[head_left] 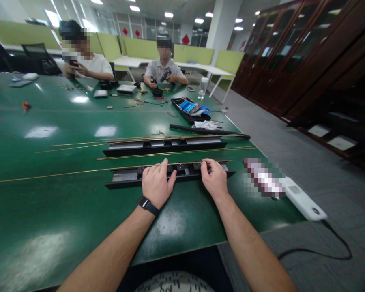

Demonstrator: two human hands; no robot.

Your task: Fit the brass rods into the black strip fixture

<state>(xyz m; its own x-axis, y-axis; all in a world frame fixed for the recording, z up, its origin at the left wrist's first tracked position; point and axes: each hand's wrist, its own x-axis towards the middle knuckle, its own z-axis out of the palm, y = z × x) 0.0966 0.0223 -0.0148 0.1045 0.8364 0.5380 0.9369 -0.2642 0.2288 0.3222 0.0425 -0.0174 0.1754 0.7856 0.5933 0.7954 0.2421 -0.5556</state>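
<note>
My left hand [157, 184] lies palm down over a black channel-shaped profile [121, 183] with black blocks [180, 167] inside it. Its fingers reach across a thin brass-coloured rod [79, 172] along the profile's far edge, and the thumb stands apart. Near the profile's right end, my right hand [214, 177] has thumb and index finger pinched together at the rod. The fingertips partly hide the contact. Just beyond, a second black profile [167, 148] lies parallel, with similar blocks and more thin rods [158, 154] around it.
Behind the profiles are a dark bar [213, 132], white gloves [209, 125] and a black tray [178, 106] with blue items. A white power strip [304, 198] overlaps the right edge of the green table [79, 227]. Two people sit across, handling dark tools.
</note>
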